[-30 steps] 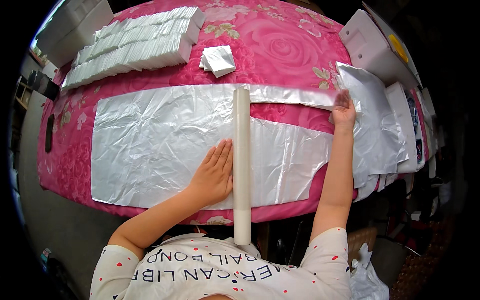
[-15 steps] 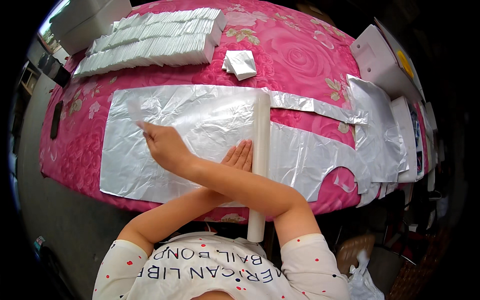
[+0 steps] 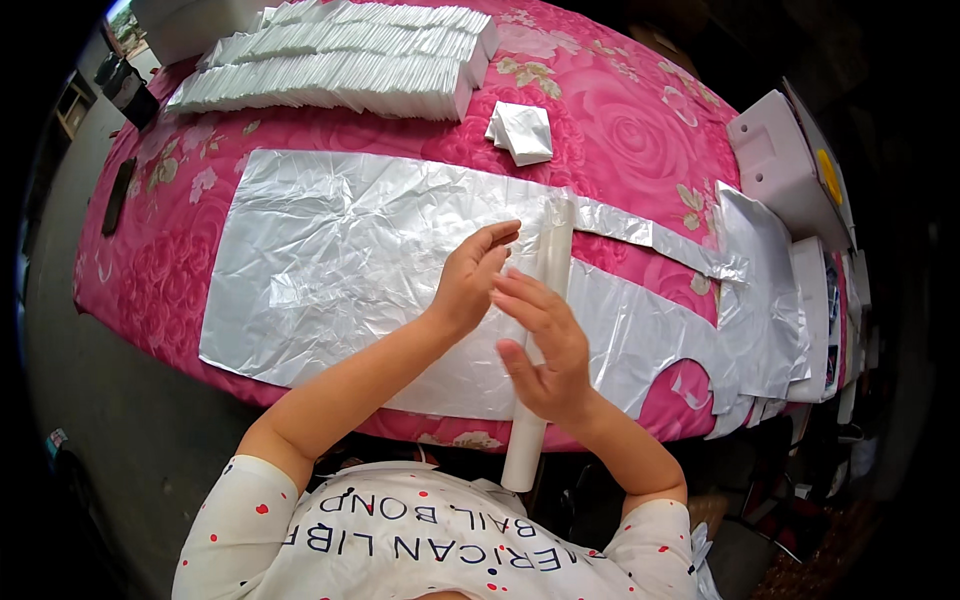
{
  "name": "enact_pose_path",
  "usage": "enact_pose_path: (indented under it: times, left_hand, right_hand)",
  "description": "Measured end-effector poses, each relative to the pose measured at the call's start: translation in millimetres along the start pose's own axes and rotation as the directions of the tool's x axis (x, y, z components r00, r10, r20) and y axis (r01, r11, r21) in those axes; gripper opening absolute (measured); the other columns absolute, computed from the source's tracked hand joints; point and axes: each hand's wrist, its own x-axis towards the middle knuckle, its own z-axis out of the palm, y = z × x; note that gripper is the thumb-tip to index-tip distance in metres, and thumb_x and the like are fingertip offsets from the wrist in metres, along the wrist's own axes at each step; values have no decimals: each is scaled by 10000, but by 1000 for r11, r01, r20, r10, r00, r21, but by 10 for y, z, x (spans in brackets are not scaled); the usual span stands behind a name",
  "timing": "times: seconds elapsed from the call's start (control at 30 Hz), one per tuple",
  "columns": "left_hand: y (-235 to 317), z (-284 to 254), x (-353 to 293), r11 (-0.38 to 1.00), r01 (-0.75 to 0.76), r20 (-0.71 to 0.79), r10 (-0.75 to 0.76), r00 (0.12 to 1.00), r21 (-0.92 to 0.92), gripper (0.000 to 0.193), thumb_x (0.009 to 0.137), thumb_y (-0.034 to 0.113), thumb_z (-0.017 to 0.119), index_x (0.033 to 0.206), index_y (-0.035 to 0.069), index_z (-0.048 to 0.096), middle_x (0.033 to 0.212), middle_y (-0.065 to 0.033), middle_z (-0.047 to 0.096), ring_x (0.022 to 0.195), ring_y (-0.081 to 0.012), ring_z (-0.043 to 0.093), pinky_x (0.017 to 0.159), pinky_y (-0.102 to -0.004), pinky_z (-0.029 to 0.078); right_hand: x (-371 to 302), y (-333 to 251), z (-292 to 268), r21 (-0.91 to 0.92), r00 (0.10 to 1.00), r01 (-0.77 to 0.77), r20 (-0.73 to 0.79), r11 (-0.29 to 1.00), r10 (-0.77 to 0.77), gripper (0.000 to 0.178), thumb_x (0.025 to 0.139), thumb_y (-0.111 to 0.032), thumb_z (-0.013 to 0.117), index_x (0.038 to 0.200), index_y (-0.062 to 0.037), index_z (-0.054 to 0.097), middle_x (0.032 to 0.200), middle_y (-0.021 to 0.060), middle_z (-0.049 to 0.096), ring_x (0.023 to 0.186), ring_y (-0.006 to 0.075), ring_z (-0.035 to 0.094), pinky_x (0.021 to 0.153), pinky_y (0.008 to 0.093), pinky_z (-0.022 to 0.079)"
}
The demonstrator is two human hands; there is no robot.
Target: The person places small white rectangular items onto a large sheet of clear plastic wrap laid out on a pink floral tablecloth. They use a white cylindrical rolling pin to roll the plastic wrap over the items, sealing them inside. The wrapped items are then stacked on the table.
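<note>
A silvery-white plastic sheet [image 3: 330, 230], shaped like an apron with a strap and a curved cut-out at its right, lies flat and creased. Across it rests a long pale roll or tube [image 3: 527, 450], its near end jutting past the table edge. Above the sheet, beside the tube, is my left hand [image 3: 472, 280], its fingers stretched out close together and nothing visible in it. My right hand [image 3: 550, 350] is raised over the tube, fingers apart, hiding the tube's middle. A small translucent rectangular piece [image 3: 297, 290] lies on the left part of the sheet.
Rows of folded white packets [image 3: 330, 85] stand at the far left, with a small folded stack [image 3: 522, 133] to their right. A dark bar [image 3: 119, 197] lies on the pink flowered tablecloth [image 3: 160, 270]. White foam boxes [image 3: 780, 160] stand at the right.
My right hand has come back from the left side of the sheet to above the tube. My left hand has lifted off the sheet, and my arms are no longer crossed.
</note>
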Motion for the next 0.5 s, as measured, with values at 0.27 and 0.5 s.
enact_pose_path:
  times: [0.27,0.5]
  left_hand:
    - [44,231,470,689,403,-13,-513,858,-602,577,963,395,279,1258,-96,353,1285,-195,404,1245,-249,377,1053,-341,301]
    - [495,-237,124,961,122,-223,-180,958,-248,521,969,383,292,1250,-40,409,1284,-150,456,1230,-233,409,1042,-356,301]
  right_hand:
    - [-797,566,-462,-315,952,-113,237,942,193,556,881,-396,487,1292,-24,438,1368,155,394,1275,334,353,1033,423,300]
    - [-390,565,-73,-370,904,81,418,926,88,631,873,-518,404,1348,-102,395,1430,84,326,1352,308,210,1100,443,137]
